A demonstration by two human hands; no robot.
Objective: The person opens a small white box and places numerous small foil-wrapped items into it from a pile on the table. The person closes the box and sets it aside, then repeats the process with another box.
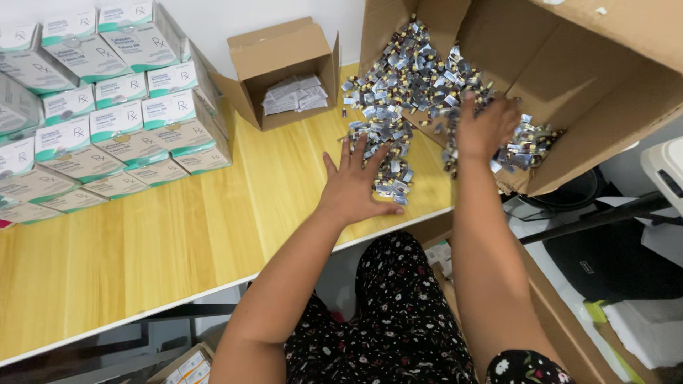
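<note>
The heap of small silver blister packs (pixel 398 92) spills from the tipped cardboard box (pixel 605 92) onto the wooden table (pixel 178 235), reaching its near edge. The likely slip — packs swept too fast could slide over that edge and drop to the floor. The left hand (pixel 353 186) lies flat, fingers spread wide, on the packs nearest the edge. The right hand (pixel 486 126) reaches into the box mouth, fingers curled down among packs — whether it grips any, I cannot tell.

Bare forearms; black garment (pixel 405 313), small floral print.
</note>
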